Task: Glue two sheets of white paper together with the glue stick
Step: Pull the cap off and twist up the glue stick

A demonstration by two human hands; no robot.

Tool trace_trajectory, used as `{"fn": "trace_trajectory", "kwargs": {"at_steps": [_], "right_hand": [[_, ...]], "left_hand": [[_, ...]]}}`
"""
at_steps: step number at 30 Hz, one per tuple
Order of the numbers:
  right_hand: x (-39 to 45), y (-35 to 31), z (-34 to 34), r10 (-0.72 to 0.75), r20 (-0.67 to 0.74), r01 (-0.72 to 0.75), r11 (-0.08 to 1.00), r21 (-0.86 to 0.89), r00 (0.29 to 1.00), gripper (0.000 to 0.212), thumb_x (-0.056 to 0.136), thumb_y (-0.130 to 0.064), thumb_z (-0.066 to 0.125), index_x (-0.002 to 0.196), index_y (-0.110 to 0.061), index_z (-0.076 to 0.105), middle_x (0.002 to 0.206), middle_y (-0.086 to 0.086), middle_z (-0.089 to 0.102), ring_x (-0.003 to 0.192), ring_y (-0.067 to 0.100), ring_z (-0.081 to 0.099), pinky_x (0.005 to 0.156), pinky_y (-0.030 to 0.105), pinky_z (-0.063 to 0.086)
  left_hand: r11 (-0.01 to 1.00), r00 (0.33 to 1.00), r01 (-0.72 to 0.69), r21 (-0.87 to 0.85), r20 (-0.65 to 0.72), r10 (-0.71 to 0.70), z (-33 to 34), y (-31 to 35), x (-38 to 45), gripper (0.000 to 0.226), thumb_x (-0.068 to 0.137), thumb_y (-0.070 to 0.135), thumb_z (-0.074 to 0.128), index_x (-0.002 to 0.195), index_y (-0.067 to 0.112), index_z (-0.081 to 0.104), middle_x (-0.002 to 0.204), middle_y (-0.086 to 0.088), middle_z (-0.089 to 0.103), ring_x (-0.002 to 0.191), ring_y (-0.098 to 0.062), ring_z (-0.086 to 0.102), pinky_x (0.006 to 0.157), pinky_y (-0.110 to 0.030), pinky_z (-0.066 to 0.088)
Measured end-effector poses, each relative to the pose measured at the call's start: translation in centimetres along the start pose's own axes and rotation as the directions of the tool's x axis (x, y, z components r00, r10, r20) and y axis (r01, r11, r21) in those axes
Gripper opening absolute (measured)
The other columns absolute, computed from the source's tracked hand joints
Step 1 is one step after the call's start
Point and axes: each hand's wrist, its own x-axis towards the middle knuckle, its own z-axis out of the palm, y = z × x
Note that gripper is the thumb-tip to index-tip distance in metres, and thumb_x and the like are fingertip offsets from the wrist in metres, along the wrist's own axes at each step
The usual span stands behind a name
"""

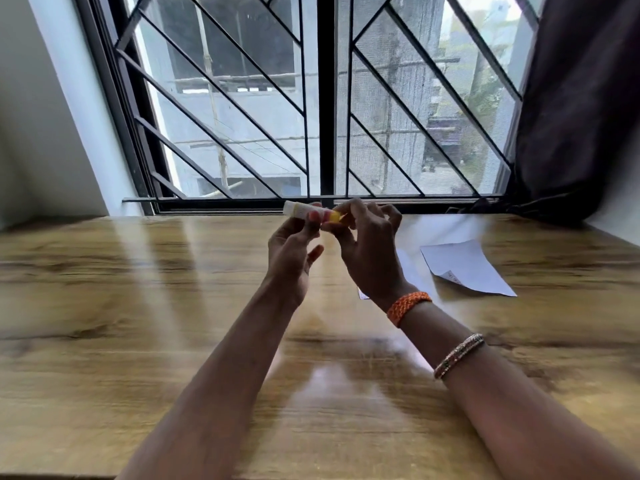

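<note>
Writing: faint dark print shows on the turned-up corner of the nearer paper sheet [467, 268] and small marks on the glue stick [304, 210] barrel; both too blurred to read. No brand legible anywhere.

Glue stick: short white cylinder with a yellow end, held level above the far middle of the bench [138, 306], in front of the window sill. White end points left, yellow end right.

Left hand [294, 251]: thumb and forefinger pinch the white barrel near its middle; the other fingers hang loosely spread below.

Right hand [367, 244]: fingers [353, 207] curled round the yellow end, thumb side tucked against it. Whether the cap is on or already parting from the barrel, cannot tell; that end is hidden by the fingers.

Paper: one white sheet lies flat on the bench to the right of the hands, one corner folded up. A second white sheet [412, 271] lies just left of it, mostly hidden behind the right wrist; only a strip and a corner near the wristband show. Whether the two touch, cannot tell.

Right forearm: orange braided wristband [408, 306] at the wrist, thin metal bangle [459, 355] further up.

Surroundings: wood-grain bench top with glare streaks; window with black diagonal grille [242, 98] behind; dark curtain [581, 98] at right.
</note>
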Motion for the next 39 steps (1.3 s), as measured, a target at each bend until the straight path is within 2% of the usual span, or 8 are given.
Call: {"fn": "trace_trajectory", "kwargs": {"at_steps": [6, 12, 18, 21, 26, 29, 32, 39], "right_hand": [[-0.1, 0.2, 0.0, 0.149, -0.004, -0.148, 0.985, 0.086, 0.989, 0.034, 0.099, -0.027, 0.032, 0.072, -0.020, 0.053, 0.060, 0.003, 0.060, 0.065, 0.026, 0.057, 0.073, 0.032, 0.022], [-0.6, -0.1, 0.5, -0.006, 0.088, -0.011, 0.983, 0.185, 0.996, 0.017, 0.094, -0.022, 0.050, 0.098, -0.006, 0.050, 0.078, -0.001, 0.059, 0.074, 0.018, 0.056, 0.077, 0.037, 0.032], [-0.7, 0.5, 0.8, -0.058, 0.091, 0.044, 0.989, 0.142, 0.994, 0.016, 0.082, 0.000, 0.060, 0.096, -0.002, 0.052, 0.086, 0.006, 0.062, 0.081, 0.024, 0.057, 0.080, 0.036, 0.036], [-0.6, 0.7, 0.7, -0.032, 0.116, 0.017, 0.992, 0.129, 0.993, 0.013, 0.084, -0.004, 0.061, 0.094, -0.003, 0.053, 0.083, 0.007, 0.066, 0.080, 0.023, 0.059, 0.085, 0.033, 0.031], [-0.1, 0.6, 0.6, 0.033, 0.104, -0.039, 0.998, 0.054, 0.994, 0.010, 0.090, -0.022, 0.045, 0.082, -0.016, 0.047, 0.066, -0.004, 0.056, 0.063, 0.018, 0.051, 0.075, 0.030, 0.019], [-0.2, 0.5, 0.2, 0.061, 0.096, -0.066, 0.997, 0.045, 0.993, 0.026, 0.096, -0.024, 0.033, 0.071, -0.030, 0.038, 0.054, -0.014, 0.040, 0.055, 0.020, 0.050, 0.074, 0.035, 0.023], [-0.2, 0.1, 0.2, 0.110, 0.097, -0.114, 0.993, 0.033, 0.989, 0.042, 0.098, -0.029, 0.027, 0.056, -0.027, 0.030, 0.045, -0.012, 0.034, 0.051, 0.024, 0.049, 0.074, 0.037, 0.028], [-0.8, -0.6, 0.4, -0.003, 0.108, 0.003, 1.000, 0.002, 0.994, 0.019, 0.096, -0.027, 0.046, 0.103, -0.010, 0.051, 0.080, 0.000, 0.063, 0.080, 0.021, 0.057, 0.084, 0.038, 0.026]], "left_hand": [[0.999, 0.992, 0.022, 0.042, 0.120, -0.027, 0.4, -0.2, -0.5, 0.012, 0.089, 0.021, 0.055, 0.087, 0.026, 0.066, 0.069, 0.019, 0.066, 0.070, -0.003, 0.051, 0.070, -0.024, 0.042], [0.995, 0.997, 0.039, 0.094, -0.072, -0.033, 0.0, -0.6, 0.0, 0.017, 0.084, 0.031, 0.063, 0.069, 0.024, 0.067, 0.057, 0.019, 0.060, 0.066, -0.006, 0.046, 0.064, -0.023, 0.039], [0.998, 0.996, 0.014, 0.055, -0.089, -0.009, 0.2, -0.6, 0.2, 0.017, 0.084, 0.030, 0.063, 0.068, 0.023, 0.065, 0.052, 0.019, 0.057, 0.066, -0.006, 0.045, 0.064, -0.023, 0.039], [0.999, 0.998, 0.029, 0.028, -0.053, -0.027, 0.2, -0.3, 0.1, 0.012, 0.087, 0.025, 0.060, 0.077, 0.023, 0.066, 0.061, 0.017, 0.060, 0.071, -0.006, 0.046, 0.066, -0.023, 0.038], [1.000, 0.999, 0.020, 0.020, 0.044, -0.021, 0.2, -0.1, -0.2, 0.011, 0.089, 0.022, 0.055, 0.085, 0.024, 0.064, 0.079, 0.009, 0.060, 0.070, -0.005, 0.047, 0.068, -0.024, 0.038], [0.999, 0.997, 0.007, 0.033, 0.074, -0.010, 0.4, -0.3, -0.4, 0.012, 0.089, 0.019, 0.055, 0.084, 0.024, 0.064, 0.071, 0.013, 0.061, 0.066, -0.004, 0.047, 0.066, -0.022, 0.040], [0.998, 0.997, 0.004, 0.067, 0.073, -0.009, 0.4, -0.5, -0.4, 0.011, 0.089, 0.020, 0.055, 0.084, 0.024, 0.064, 0.071, 0.013, 0.061, 0.064, -0.004, 0.047, 0.065, -0.022, 0.040], [0.994, 0.992, 0.037, 0.102, -0.127, -0.024, 0.2, -0.3, -0.3, 0.018, 0.082, 0.037, 0.064, 0.071, 0.023, 0.064, 0.065, 0.014, 0.058, 0.067, -0.007, 0.044, 0.064, -0.023, 0.039]]}}
